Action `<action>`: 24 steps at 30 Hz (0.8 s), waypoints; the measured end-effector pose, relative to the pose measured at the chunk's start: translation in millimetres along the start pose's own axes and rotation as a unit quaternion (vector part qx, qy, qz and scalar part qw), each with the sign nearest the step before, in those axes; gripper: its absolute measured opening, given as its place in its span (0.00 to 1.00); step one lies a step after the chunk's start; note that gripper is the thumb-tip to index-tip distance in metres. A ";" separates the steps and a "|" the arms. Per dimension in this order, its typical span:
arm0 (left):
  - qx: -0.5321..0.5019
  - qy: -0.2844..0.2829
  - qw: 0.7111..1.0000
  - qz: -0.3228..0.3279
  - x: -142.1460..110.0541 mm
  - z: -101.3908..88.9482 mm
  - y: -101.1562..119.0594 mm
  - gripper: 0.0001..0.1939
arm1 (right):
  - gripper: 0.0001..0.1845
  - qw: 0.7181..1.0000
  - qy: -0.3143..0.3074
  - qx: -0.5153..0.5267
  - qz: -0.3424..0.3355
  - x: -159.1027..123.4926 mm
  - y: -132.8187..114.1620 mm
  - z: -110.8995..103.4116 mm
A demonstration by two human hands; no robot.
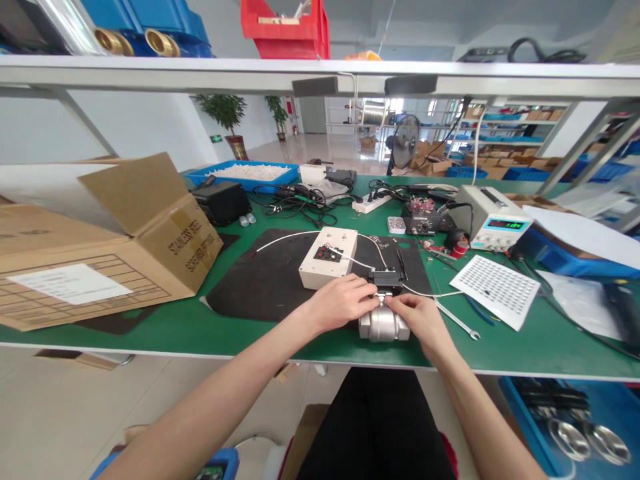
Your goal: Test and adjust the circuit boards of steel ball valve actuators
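A steel ball valve (384,325) lies near the front edge of the bench, with a black actuator box (387,279) joined to its neck. My left hand (345,300) reaches in from the left, its fingers curled and closed against the neck between valve and box. From the right, my right hand (417,317) pinches the same neck with thumb and forefinger. Any small part between the fingertips is hidden. White cables run from the actuator, one to a beige control box (330,257) with a dark terminal panel, just behind my left hand.
An open-end wrench (463,323) and a white sheet with printed rows (495,287) lie to the right. Behind them stands a power supply (493,217) with a lit display. A large cardboard box (165,233) occupies the left. A black mat (260,287) lies under the work; a shelf (320,77) spans overhead.
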State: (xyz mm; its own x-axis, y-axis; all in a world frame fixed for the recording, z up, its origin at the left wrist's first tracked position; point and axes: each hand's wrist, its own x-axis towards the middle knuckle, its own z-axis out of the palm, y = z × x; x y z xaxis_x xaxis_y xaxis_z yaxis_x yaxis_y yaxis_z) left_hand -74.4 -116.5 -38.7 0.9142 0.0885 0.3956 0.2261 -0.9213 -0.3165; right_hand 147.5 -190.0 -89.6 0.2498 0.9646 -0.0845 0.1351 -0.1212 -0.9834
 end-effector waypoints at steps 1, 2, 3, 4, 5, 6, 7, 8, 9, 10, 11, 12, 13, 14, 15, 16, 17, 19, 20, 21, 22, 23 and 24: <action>0.000 0.000 1.000 0.000 0.0 0.2 0.0 0.13 | 0.26 1.000 0.002 0.005 0.001 0.1 0.9 0.6; 0.000 0.000 1.000 -0.001 -0.1 0.2 0.1 0.13 | 0.26 1.000 0.005 0.011 0.001 0.0 1.9 1.4; -0.001 0.000 1.000 -0.002 -0.3 0.2 0.3 0.13 | 0.26 1.000 0.010 0.017 0.000 -0.3 3.1 2.2; -0.003 0.000 1.000 -0.004 -0.4 0.2 0.5 0.13 | 0.25 1.000 0.014 0.022 -0.001 -0.6 4.2 3.1; -0.004 0.001 1.000 -0.006 -0.5 0.3 0.8 0.13 | 0.25 0.999 0.018 0.026 -0.003 -0.9 5.3 4.0; -0.006 0.002 1.000 -0.009 -0.5 0.5 1.0 0.13 | 0.25 0.999 0.022 0.029 -0.005 -1.2 6.1 4.6; -0.008 0.005 1.000 -0.013 -0.5 0.9 1.2 0.13 | 0.25 0.999 0.024 0.029 -0.008 -1.4 6.6 5.0; -0.011 0.007 1.000 -0.017 -0.4 1.3 1.3 0.13 | 0.25 0.999 0.026 0.028 -0.010 -1.5 7.0 5.2; -0.013 0.010 1.000 -0.021 -0.4 1.8 1.3 0.13 | 0.25 0.999 0.027 0.026 -0.013 -1.6 7.1 5.3; -0.015 0.012 0.999 -0.026 -0.3 2.3 1.2 0.13 | 0.25 0.999 0.029 0.023 -0.016 -1.7 7.2 5.2; -0.018 0.014 0.999 -0.029 -0.4 2.7 1.1 0.13 | 0.25 0.999 0.031 0.020 -0.019 -1.8 7.2 5.0; -0.020 0.014 0.999 -0.031 -0.5 3.0 0.9 0.13 | 0.24 0.999 0.033 0.017 -0.022 -1.9 7.4 4.8; -0.021 0.013 0.999 -0.032 -0.9 3.1 0.7 0.13 | 0.24 0.999 0.034 0.014 -0.024 -2.1 7.8 4.6; -0.022 0.012 0.999 -0.032 -1.3 3.0 0.5 0.13 | 0.24 0.999 0.036 0.012 -0.025 -2.3 8.4 4.5; -0.022 0.010 0.999 -0.031 -1.9 2.7 0.3 0.14 | 0.24 0.999 0.037 0.011 -0.025 -2.5 9.3 4.5; -0.022 0.009 0.999 -0.029 -2.5 2.3 0.2 0.14 | 0.25 0.999 0.039 0.010 -0.026 -2.7 10.4 4.5; -0.022 0.007 0.999 -0.027 -3.2 1.9 0.3 0.14 | 0.25 0.999 0.042 0.009 -0.026 -3.0 11.5 4.6; -0.022 0.004 1.000 -0.022 -4.1 1.0 0.5 0.14 | 0.25 0.998 0.047 0.011 -0.028 -3.4 13.9 5.0; -0.022 0.003 1.000 -0.019 -4.1 0.7 0.6 0.14 | 0.26 0.998 0.048 0.012 -0.029 -3.6 14.9 5.3; -0.022 0.003 1.000 -0.018 -3.8 0.5 0.7 0.14 | 0.26 0.998 0.049 0.014 -0.032 -3.7 15.7 5.6; -0.023 0.003 1.000 -0.016 -3.2 0.3 0.7 0.14 | 0.26 0.998 0.049 0.016 -0.034 -3.9 16.3 5.9; -0.024 0.005 1.000 -0.016 -2.5 0.2 0.5 0.14 | 0.26 0.998 0.048 0.018 -0.036 -4.0 16.6 6.2; -0.027 0.007 0.999 -0.017 -1.6 0.1 0.2 0.14 | 0.26 0.998 0.046 0.019 -0.037 -4.2 16.7 6.4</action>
State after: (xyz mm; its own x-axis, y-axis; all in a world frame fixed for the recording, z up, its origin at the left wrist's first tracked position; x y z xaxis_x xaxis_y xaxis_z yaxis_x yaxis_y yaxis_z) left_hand -75.8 -116.8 -39.5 0.9010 0.1155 0.4181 0.2389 -0.9367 -0.2561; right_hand 142.5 -194.5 -106.7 0.3282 0.9446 0.0017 0.1202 -0.0399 -0.9920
